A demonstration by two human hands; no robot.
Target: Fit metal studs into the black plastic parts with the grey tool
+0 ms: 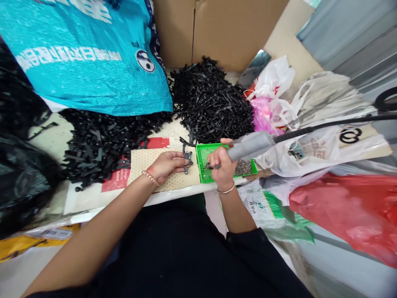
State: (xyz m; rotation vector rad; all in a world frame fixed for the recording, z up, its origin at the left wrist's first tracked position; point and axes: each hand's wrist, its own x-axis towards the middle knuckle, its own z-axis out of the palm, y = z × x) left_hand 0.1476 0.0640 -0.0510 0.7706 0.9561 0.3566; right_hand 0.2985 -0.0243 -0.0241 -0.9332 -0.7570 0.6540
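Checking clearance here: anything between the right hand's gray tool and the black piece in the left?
Nothing visible stands between the gray tool and the black piece; the left rim of the green basket seems to lie below that gap.

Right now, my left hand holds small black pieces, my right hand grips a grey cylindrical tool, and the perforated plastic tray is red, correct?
Not quite: the head view shows the perforated plastic tray is green, not red. Your left hand holds small black pieces; your right hand grips a grey cylindrical tool.
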